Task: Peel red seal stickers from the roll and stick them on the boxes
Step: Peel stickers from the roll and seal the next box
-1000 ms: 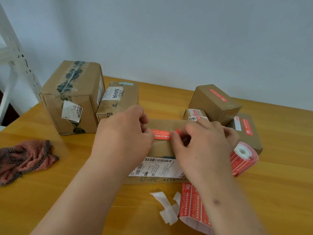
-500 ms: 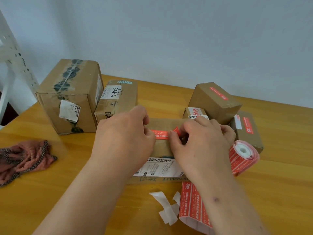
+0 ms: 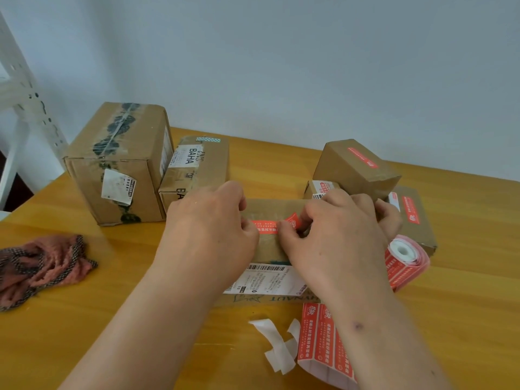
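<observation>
A red seal sticker lies across the top of a flat brown box in the middle of the table. My left hand presses the sticker's left end down. My right hand pinches the right end, which curls up off the cardboard. A white shipping label covers the box's near part. The sticker roll lies to the right, and its red strip trails to the near edge under my right forearm.
A large taped box and a labelled box stand at the back left. Three boxes with red stickers sit at the back right. White backing scraps lie near me. A pink cloth lies left.
Both hands stay on the sticker with hardly any shift. My right fingers have worked slightly along its raised right end.
</observation>
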`<state>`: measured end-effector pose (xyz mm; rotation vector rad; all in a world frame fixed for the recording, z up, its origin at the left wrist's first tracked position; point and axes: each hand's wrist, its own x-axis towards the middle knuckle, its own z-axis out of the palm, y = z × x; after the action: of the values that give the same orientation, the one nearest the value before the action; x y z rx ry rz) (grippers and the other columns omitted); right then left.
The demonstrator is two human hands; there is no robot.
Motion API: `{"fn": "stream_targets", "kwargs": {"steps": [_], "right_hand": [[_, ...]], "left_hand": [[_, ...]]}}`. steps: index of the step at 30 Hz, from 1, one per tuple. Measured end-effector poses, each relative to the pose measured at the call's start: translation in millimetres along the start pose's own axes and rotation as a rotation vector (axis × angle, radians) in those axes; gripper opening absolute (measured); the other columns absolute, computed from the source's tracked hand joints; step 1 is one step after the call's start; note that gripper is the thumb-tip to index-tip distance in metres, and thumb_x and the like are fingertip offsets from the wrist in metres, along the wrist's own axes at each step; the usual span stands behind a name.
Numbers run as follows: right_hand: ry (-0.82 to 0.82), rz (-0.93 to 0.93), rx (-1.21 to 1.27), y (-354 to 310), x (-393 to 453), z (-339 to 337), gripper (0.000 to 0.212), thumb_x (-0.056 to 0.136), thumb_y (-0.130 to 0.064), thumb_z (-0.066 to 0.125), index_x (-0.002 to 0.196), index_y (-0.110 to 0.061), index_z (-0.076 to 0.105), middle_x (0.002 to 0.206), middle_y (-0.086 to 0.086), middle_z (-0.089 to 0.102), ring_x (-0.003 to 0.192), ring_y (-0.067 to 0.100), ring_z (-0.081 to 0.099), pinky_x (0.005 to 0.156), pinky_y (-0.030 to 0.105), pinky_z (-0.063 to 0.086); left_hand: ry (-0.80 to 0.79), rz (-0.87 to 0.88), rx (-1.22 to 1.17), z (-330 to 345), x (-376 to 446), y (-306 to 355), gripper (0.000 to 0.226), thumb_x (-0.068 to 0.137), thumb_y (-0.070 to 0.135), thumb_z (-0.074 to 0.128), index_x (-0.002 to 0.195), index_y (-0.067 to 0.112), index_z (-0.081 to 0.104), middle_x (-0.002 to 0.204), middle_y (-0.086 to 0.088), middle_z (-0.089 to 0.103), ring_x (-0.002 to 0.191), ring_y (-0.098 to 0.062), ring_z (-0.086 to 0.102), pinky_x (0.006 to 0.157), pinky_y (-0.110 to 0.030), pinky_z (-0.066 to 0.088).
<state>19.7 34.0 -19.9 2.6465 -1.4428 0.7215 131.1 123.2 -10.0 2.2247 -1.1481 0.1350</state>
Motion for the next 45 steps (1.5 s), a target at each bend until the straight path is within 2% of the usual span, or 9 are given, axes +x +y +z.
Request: {"fn": "stream_targets", "kwargs": {"steps": [8, 14, 20, 25, 30, 32, 35, 40, 45], "right_hand": [[-0.033, 0.021, -0.019, -2, -1, -4, 0.034, 0.076, -0.061, 0.052, 0.072, -0.031, 0.068, 0.095, -0.015, 0.054, 0.100, 0.017, 0.049, 0.107, 0.052, 0.022], [0.021, 0.079, 0.037, 6, -1, -13, 0.063, 0.067, -0.070, 0.055, 0.118, -0.032, 0.057, 0.121, -0.010, 0.050, 0.119, 0.018, 0.044, 0.112, 0.047, 0.013], [-0.140, 0.081, 0.179, 3, 3, -7, 0.067, 0.077, -0.072, 0.044, 0.133, -0.036, 0.040, 0.136, -0.009, 0.041, 0.129, 0.017, 0.035, 0.111, 0.045, 0.016], [-0.205, 0.113, 0.219, 4, 14, -1, 0.059, 0.080, -0.066, 0.051, 0.130, -0.035, 0.046, 0.132, -0.009, 0.042, 0.124, 0.016, 0.043, 0.107, 0.043, 0.023], [-0.162, 0.138, 0.357, 14, 13, -2, 0.030, 0.092, -0.028, 0.049, 0.122, -0.034, 0.052, 0.122, -0.013, 0.045, 0.116, 0.014, 0.049, 0.105, 0.046, 0.036], [-0.172, 0.127, 0.381, 14, 10, -2, 0.030, 0.090, -0.037, 0.050, 0.120, -0.035, 0.052, 0.113, -0.016, 0.040, 0.113, 0.013, 0.049, 0.103, 0.046, 0.038], [-0.255, 0.087, 0.353, 12, 7, -4, 0.055, 0.077, -0.062, 0.057, 0.125, -0.039, 0.046, 0.109, -0.018, 0.030, 0.116, 0.014, 0.044, 0.102, 0.046, 0.039], [-0.249, 0.089, 0.429, 19, 8, -3, 0.045, 0.081, -0.044, 0.058, 0.124, -0.040, 0.044, 0.110, -0.022, 0.030, 0.114, 0.010, 0.047, 0.100, 0.046, 0.043], [-0.227, 0.084, 0.412, 16, 9, 1, 0.053, 0.076, -0.054, 0.060, 0.124, -0.040, 0.043, 0.111, -0.019, 0.031, 0.112, 0.012, 0.048, 0.095, 0.044, 0.047]], "left_hand": [[-0.053, -0.064, -0.104, -1, 2, -3, 0.012, 0.082, 0.027, 0.066, 0.088, 0.030, 0.057, 0.069, 0.010, 0.052, 0.076, -0.014, 0.054, 0.085, -0.045, 0.049], [-0.048, -0.081, -0.126, 0, 1, -4, 0.010, 0.082, 0.025, 0.063, 0.087, 0.031, 0.058, 0.070, 0.011, 0.053, 0.077, -0.011, 0.053, 0.089, -0.045, 0.047], [-0.090, -0.036, 0.003, -1, 4, -2, 0.010, 0.087, 0.027, 0.053, 0.095, 0.033, 0.056, 0.075, 0.012, 0.057, 0.078, -0.009, 0.054, 0.087, -0.040, 0.048], [-0.103, -0.045, 0.122, 1, 11, 2, 0.016, 0.089, 0.050, 0.052, 0.091, 0.034, 0.051, 0.076, 0.013, 0.058, 0.078, -0.010, 0.056, 0.080, -0.034, 0.038], [-0.075, -0.099, 0.014, 4, 9, -2, 0.013, 0.089, 0.025, 0.050, 0.099, 0.033, 0.051, 0.072, 0.012, 0.059, 0.074, -0.008, 0.055, 0.085, -0.035, 0.036], [-0.056, -0.090, -0.017, 4, 7, -1, 0.014, 0.090, 0.028, 0.051, 0.103, 0.033, 0.050, 0.072, 0.011, 0.059, 0.075, -0.007, 0.055, 0.088, -0.036, 0.037], [-0.077, -0.108, -0.007, 2, 7, 3, 0.028, 0.084, 0.052, 0.060, 0.102, 0.035, 0.046, 0.077, 0.013, 0.058, 0.081, -0.010, 0.056, 0.092, -0.039, 0.040], [-0.062, -0.121, -0.167, -1, 2, -2, 0.019, 0.085, 0.023, 0.060, 0.098, 0.033, 0.049, 0.070, 0.010, 0.057, 0.073, -0.005, 0.054, 0.093, -0.044, 0.045], [-0.051, -0.113, -0.142, 1, 3, 0, 0.021, 0.084, 0.030, 0.064, 0.099, 0.034, 0.049, 0.073, 0.011, 0.057, 0.076, -0.007, 0.056, 0.091, -0.045, 0.046]]}}
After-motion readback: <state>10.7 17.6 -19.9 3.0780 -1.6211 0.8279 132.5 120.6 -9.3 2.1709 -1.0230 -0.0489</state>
